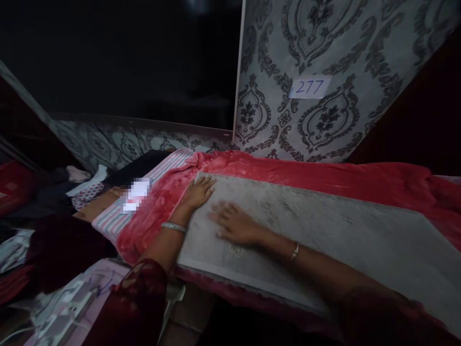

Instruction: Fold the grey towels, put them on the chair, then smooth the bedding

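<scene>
A grey cloth (324, 230) lies flat on a red plush blanket (324, 178) that covers a raised surface. My left hand (197, 191) rests palm down on the cloth's far left corner, fingers stretched out. My right hand (234, 223) lies flat on the cloth a little nearer to me, fingers spread and slightly blurred. Both wrists carry thin bracelets, and dark red sleeves cover my upper arms. Neither hand holds anything.
A striped pink and white cloth (115, 218) shows under the blanket's left end. Piled clothes (82, 187) sit at the left. A damask-patterned wall carries a paper label reading 277 (309, 87). A dark panel (126, 57) fills the upper left.
</scene>
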A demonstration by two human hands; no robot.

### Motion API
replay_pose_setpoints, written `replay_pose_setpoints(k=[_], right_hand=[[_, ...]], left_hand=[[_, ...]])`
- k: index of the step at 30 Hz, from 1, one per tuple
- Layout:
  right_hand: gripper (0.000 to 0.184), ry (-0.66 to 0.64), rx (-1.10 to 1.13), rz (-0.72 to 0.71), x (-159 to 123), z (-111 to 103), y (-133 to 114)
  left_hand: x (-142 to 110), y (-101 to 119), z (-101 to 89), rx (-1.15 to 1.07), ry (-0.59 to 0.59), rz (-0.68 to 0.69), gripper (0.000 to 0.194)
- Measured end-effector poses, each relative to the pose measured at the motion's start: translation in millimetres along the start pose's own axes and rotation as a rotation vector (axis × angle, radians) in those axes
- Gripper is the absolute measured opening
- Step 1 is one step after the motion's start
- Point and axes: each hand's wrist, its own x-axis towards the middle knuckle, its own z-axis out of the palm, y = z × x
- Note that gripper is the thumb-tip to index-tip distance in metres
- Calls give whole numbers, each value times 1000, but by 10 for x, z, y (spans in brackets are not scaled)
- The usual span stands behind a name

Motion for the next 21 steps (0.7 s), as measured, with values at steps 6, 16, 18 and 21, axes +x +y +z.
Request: replay_pose_setpoints(k=[6,16,18,21], right_hand=[[61,-102,265,-429,-158,52,-585],[69,26,20,-124,279,-9,-408],[63,-23,6,-290,227,16,-543],[56,47,-30,-353,88,-101,-461]], left_hand=[[13,2,-5,-30,17,7,51],[122,-203,47,-26,157,68,52],[169,-236,50,-16,160,87,54],[210,-265,48,-5,156,85,57]])
